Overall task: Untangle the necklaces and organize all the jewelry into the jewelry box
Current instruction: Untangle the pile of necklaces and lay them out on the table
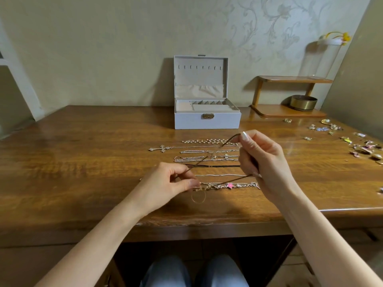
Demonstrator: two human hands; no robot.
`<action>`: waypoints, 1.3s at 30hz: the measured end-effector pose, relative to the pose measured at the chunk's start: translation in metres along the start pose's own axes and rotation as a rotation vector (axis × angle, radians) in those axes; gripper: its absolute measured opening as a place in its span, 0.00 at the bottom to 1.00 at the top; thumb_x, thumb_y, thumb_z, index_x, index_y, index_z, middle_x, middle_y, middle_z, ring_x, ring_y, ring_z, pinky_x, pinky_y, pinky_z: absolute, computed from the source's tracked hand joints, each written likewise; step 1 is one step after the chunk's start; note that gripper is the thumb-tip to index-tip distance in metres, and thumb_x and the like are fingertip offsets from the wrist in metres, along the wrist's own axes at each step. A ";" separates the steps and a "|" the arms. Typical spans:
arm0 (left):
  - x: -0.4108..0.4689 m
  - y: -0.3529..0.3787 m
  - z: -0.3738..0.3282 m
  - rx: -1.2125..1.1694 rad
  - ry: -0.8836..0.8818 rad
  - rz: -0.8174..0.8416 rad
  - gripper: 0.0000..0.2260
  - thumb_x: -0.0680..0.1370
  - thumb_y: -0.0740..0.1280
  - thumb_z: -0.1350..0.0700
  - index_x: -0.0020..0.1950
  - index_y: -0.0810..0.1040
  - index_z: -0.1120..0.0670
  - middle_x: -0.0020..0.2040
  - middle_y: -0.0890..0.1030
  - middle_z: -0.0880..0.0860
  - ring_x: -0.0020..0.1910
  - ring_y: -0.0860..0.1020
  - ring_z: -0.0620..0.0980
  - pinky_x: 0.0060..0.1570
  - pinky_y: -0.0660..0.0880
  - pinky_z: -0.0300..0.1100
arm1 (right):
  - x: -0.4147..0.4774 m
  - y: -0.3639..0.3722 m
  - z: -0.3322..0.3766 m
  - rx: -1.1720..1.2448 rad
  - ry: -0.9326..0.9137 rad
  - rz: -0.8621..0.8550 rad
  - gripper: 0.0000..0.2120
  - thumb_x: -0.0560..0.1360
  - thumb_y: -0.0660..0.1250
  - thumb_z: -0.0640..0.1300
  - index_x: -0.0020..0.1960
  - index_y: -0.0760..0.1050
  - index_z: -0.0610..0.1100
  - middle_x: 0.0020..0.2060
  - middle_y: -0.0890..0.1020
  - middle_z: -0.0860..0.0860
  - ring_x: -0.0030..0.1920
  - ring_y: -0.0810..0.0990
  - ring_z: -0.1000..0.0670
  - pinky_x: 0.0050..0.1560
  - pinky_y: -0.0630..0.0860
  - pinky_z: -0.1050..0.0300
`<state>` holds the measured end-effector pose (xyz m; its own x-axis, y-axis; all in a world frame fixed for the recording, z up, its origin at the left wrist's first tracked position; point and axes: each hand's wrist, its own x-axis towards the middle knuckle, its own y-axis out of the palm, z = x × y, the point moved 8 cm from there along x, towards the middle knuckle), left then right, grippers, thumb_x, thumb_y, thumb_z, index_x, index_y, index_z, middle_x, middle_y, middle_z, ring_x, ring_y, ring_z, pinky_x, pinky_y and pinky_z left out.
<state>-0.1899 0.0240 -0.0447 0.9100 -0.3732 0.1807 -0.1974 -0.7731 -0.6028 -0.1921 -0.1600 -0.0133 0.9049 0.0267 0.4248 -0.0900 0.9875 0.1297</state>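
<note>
While both hands are lifted just above the counter (83, 152), a thin dark brown cord necklace (234, 180) stretches between them. The left hand (165, 183) pinches it between thumb and forefinger, one strand angling up and away from the fingertips, and a slim gold ring pendant (192, 198) hangs just below that hand. The right hand (263, 158) pinches a curved end of the cord at its thumb tip and catches another strand at its lower fingers. Beneath and between the hands, untangled chains lie in neat rows: a cross necklace (162, 148), a chain with a pink star (229, 185). Beyond the hands stands the open white jewelry box (207, 121); well off past the right hand, small loose pieces (333, 127) lie scattered.
</note>
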 end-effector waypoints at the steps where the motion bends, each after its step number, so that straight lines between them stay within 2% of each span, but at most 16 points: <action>1: 0.000 0.000 -0.001 0.054 0.002 0.000 0.04 0.72 0.70 0.49 0.42 0.82 0.48 0.37 0.81 0.47 0.41 0.77 0.52 0.44 0.73 0.48 | 0.000 0.000 -0.001 -0.033 0.002 0.008 0.11 0.73 0.64 0.51 0.43 0.80 0.44 0.19 0.67 0.51 0.21 0.59 0.54 0.24 0.55 0.61; 6: 0.001 -0.003 0.001 0.156 -0.008 -0.047 0.03 0.73 0.69 0.50 0.41 0.80 0.48 0.39 0.80 0.44 0.41 0.77 0.44 0.45 0.73 0.44 | -0.004 0.006 0.000 -0.334 0.008 0.127 0.10 0.70 0.68 0.51 0.41 0.80 0.45 0.25 0.79 0.44 0.22 0.63 0.57 0.25 0.60 0.69; 8: 0.001 -0.007 0.000 -0.035 -0.004 -0.076 0.05 0.76 0.67 0.54 0.42 0.79 0.52 0.38 0.83 0.46 0.41 0.79 0.40 0.46 0.74 0.37 | -0.007 0.012 -0.004 -0.509 0.012 0.246 0.11 0.69 0.70 0.52 0.42 0.81 0.44 0.27 0.82 0.46 0.23 0.64 0.58 0.26 0.60 0.69; 10: 0.001 -0.013 -0.002 -0.227 -0.006 -0.128 0.06 0.78 0.64 0.58 0.43 0.78 0.56 0.37 0.84 0.50 0.35 0.79 0.36 0.38 0.71 0.27 | -0.011 0.018 -0.013 -0.598 0.072 0.374 0.12 0.67 0.72 0.52 0.43 0.82 0.43 0.28 0.83 0.47 0.23 0.69 0.59 0.26 0.63 0.69; 12: 0.001 -0.020 -0.003 -0.344 -0.009 -0.196 0.06 0.79 0.62 0.60 0.44 0.77 0.58 0.36 0.83 0.52 0.27 0.75 0.35 0.31 0.68 0.25 | -0.017 0.022 -0.023 -0.592 0.158 0.485 0.12 0.65 0.74 0.50 0.43 0.83 0.43 0.28 0.81 0.47 0.25 0.74 0.55 0.29 0.69 0.67; 14: 0.001 -0.025 -0.004 -0.408 -0.001 -0.223 0.07 0.78 0.62 0.59 0.43 0.77 0.58 0.35 0.83 0.51 0.27 0.74 0.34 0.30 0.68 0.25 | -0.020 0.024 -0.027 -0.621 0.176 0.519 0.10 0.66 0.74 0.49 0.41 0.84 0.43 0.26 0.79 0.52 0.25 0.74 0.54 0.30 0.69 0.65; 16: 0.000 -0.025 -0.002 -0.436 -0.005 -0.200 0.08 0.77 0.62 0.55 0.42 0.77 0.57 0.37 0.83 0.49 0.28 0.73 0.35 0.34 0.69 0.29 | -0.018 0.022 -0.028 -0.661 0.160 0.483 0.06 0.66 0.74 0.49 0.39 0.83 0.46 0.26 0.79 0.56 0.27 0.72 0.58 0.30 0.66 0.64; 19: 0.000 -0.021 0.001 -0.499 -0.015 -0.148 0.11 0.74 0.61 0.50 0.40 0.77 0.56 0.40 0.82 0.48 0.32 0.73 0.39 0.39 0.71 0.33 | -0.017 0.021 -0.028 -0.658 0.143 0.454 0.12 0.66 0.73 0.53 0.38 0.83 0.44 0.25 0.74 0.54 0.28 0.67 0.57 0.30 0.61 0.62; 21: -0.001 -0.019 0.001 -0.615 0.000 -0.110 0.12 0.75 0.59 0.50 0.37 0.74 0.56 0.35 0.81 0.51 0.38 0.77 0.44 0.40 0.73 0.34 | -0.016 0.018 -0.023 -0.602 0.125 0.387 0.11 0.67 0.71 0.52 0.37 0.83 0.44 0.22 0.71 0.56 0.25 0.65 0.58 0.28 0.59 0.67; 23: -0.001 -0.018 0.000 -0.772 0.016 -0.069 0.13 0.76 0.58 0.53 0.35 0.70 0.57 0.30 0.75 0.53 0.36 0.78 0.49 0.40 0.76 0.38 | -0.013 0.010 -0.019 -0.472 0.116 0.279 0.10 0.68 0.70 0.51 0.36 0.82 0.44 0.22 0.75 0.56 0.24 0.67 0.59 0.28 0.61 0.70; 26: -0.001 -0.016 0.003 -0.843 0.016 -0.036 0.11 0.76 0.62 0.54 0.34 0.71 0.56 0.27 0.66 0.51 0.27 0.68 0.47 0.31 0.74 0.40 | -0.011 -0.006 -0.021 -0.245 0.123 0.163 0.17 0.64 0.74 0.60 0.33 0.82 0.45 0.34 0.81 0.50 0.32 0.73 0.56 0.35 0.68 0.66; 28: -0.001 -0.018 0.005 -0.783 0.030 -0.046 0.09 0.72 0.62 0.53 0.33 0.71 0.54 0.28 0.66 0.51 0.28 0.66 0.46 0.32 0.73 0.40 | -0.010 -0.015 -0.024 -0.147 0.125 0.137 0.20 0.61 0.75 0.63 0.33 0.82 0.46 0.42 0.84 0.49 0.43 0.79 0.55 0.45 0.72 0.65; 29: -0.001 -0.019 0.006 -0.769 0.041 -0.057 0.10 0.72 0.62 0.53 0.32 0.71 0.55 0.29 0.67 0.51 0.28 0.66 0.46 0.36 0.76 0.41 | -0.010 -0.019 -0.025 -0.096 0.125 0.129 0.19 0.61 0.75 0.63 0.33 0.81 0.46 0.42 0.84 0.49 0.46 0.81 0.53 0.48 0.74 0.63; 33: 0.000 -0.025 0.010 -0.782 0.045 -0.099 0.13 0.74 0.59 0.54 0.30 0.71 0.54 0.28 0.66 0.52 0.29 0.66 0.47 0.48 0.79 0.47 | -0.011 -0.031 -0.029 0.147 0.170 0.073 0.20 0.61 0.78 0.59 0.34 0.78 0.43 0.29 0.78 0.47 0.35 0.79 0.47 0.45 0.78 0.57; 37: -0.002 -0.030 0.016 -0.754 0.029 -0.167 0.10 0.73 0.63 0.52 0.35 0.72 0.57 0.28 0.68 0.50 0.30 0.70 0.45 0.39 0.76 0.35 | -0.014 -0.041 -0.030 0.169 0.184 0.022 0.20 0.57 0.81 0.56 0.36 0.81 0.42 0.29 0.77 0.47 0.30 0.78 0.50 0.38 0.79 0.59; 39: -0.003 -0.030 0.021 -0.766 0.020 -0.177 0.10 0.74 0.69 0.53 0.39 0.74 0.58 0.30 0.72 0.49 0.32 0.74 0.44 0.40 0.77 0.36 | -0.018 -0.045 -0.029 0.104 0.178 -0.011 0.21 0.54 0.82 0.56 0.37 0.82 0.42 0.29 0.78 0.46 0.31 0.80 0.50 0.36 0.79 0.59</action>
<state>-0.1788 0.0595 -0.0437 0.9461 -0.2154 0.2420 -0.2533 -0.9574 0.1383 -0.1920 -0.2007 -0.0532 0.9645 0.0520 0.2590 -0.1137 0.9667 0.2293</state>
